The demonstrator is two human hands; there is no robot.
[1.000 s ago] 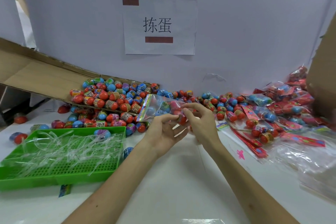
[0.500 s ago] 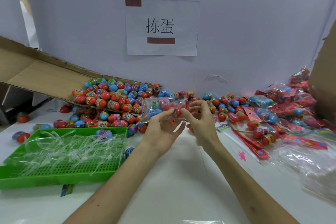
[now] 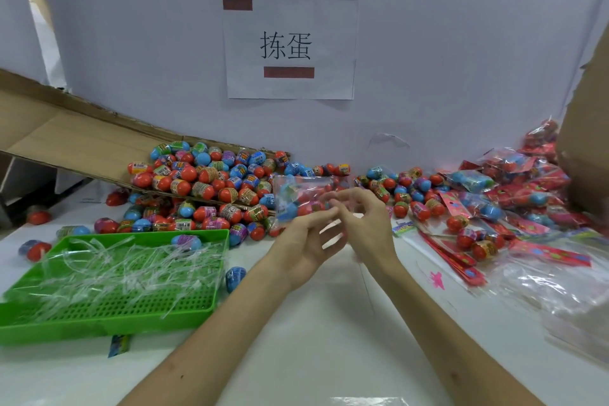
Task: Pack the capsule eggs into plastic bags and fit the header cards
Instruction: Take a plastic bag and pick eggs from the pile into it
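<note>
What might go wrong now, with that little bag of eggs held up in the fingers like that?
The plastic bag is pinched at one end only by the left hand and right hand. If that end is unsealed, which blur hides, eggs may spill. The loose eggs heaped on the sloping cardboard flap could roll down if nudged.

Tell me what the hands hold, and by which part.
The clear bag, by its right end. The left hand pinches it there; the right hand curls beside, its grip too blurred to tell.
</note>
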